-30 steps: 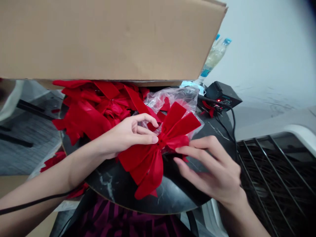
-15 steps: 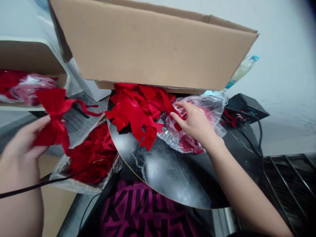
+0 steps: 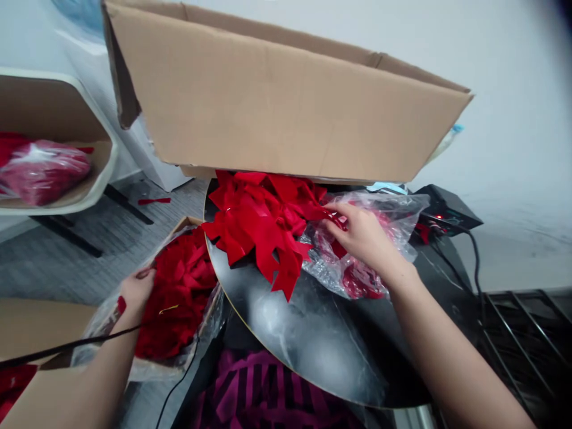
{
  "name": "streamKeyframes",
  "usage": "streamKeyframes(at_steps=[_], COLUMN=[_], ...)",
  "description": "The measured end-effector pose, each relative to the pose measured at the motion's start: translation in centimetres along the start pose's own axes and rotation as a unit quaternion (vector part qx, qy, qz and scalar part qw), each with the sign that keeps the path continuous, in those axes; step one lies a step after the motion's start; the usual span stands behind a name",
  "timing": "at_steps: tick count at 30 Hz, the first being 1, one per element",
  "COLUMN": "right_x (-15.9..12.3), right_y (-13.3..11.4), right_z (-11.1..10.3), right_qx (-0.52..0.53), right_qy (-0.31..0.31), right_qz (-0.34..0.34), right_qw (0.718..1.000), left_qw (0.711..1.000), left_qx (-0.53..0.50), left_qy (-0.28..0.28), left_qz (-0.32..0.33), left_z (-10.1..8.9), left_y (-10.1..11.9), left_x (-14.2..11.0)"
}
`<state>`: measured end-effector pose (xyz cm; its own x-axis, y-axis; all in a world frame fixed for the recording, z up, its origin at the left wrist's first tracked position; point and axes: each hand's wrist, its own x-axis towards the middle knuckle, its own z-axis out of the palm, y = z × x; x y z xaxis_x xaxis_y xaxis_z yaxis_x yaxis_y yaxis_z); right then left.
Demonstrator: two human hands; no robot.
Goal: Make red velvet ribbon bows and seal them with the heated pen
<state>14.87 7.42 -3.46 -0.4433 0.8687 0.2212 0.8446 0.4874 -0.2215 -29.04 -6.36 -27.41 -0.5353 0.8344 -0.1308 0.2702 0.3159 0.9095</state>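
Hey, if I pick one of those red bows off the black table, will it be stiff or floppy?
Probably light and rather floppy: the tails of the red velvet bows drape and overlap in the pile on the round black table. The gathered centres look firmer, so the loops may hold their shape.

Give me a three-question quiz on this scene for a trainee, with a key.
1. Which hand is at the clear plastic bag, left or right?
2. True or false: the upper pile of red velvet bows lies on the black marble table.
3. What is the left hand beside? A: the lower pile of red bows. B: the black box with the red light. C: the cardboard box.

Key: 1 right; 2 true; 3 A.
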Motion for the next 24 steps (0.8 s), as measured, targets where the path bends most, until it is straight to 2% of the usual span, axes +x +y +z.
streamKeyframes(at_steps=[3,6,8,12,14,15,17,19,21,24], right_x=[-1.4,-3.2,-4.1,-4.5,-4.3,-4.2,-3.6,-2.6,-1.1,2.0], right_y=[1.4,4.1,5.8,7.2,6.7,6.2,4.7,2.7,0.5,-2.0], right_z=[-2.3,-2.8,-1.9,0.0,-0.2,-0.6,-1.7,-2.4,-2.2,-0.4], right_qx=[0.011,-0.025,-0.055,-0.063,-0.062,-0.063,-0.069,-0.049,0.006,0.039], right_qy=[0.003,-0.058,-0.097,-0.098,-0.092,-0.083,-0.048,-0.008,0.019,0.046], right_qz=[0.034,0.055,0.038,0.029,0.029,0.028,0.031,0.027,0.001,-0.067], right_qw=[0.999,0.997,0.993,0.993,0.993,0.994,0.996,0.998,1.0,0.996], left_qw=[0.993,0.98,0.971,0.946,0.932,0.913,0.862,0.833,0.835,0.837], left_qx=[-0.076,-0.144,-0.168,-0.137,-0.068,-0.009,0.115,0.171,0.163,0.137], left_qy=[0.086,0.122,0.118,0.055,0.027,0.031,0.015,-0.028,-0.062,-0.066], left_qz=[0.009,0.068,0.126,0.288,0.355,0.406,0.493,0.526,0.521,0.526], left_z=[-0.8,-1.3,-1.0,1.2,2.5,3.1,4.2,5.3,6.2,7.2], left_y=[2.6,7.6,12.0,20.6,23.9,25.1,26.8,27.5,27.6,27.2], left_x=[1.6,1.8,0.8,-2.0,-2.8,-2.9,-2.5,-2.0,-1.6,-1.9])
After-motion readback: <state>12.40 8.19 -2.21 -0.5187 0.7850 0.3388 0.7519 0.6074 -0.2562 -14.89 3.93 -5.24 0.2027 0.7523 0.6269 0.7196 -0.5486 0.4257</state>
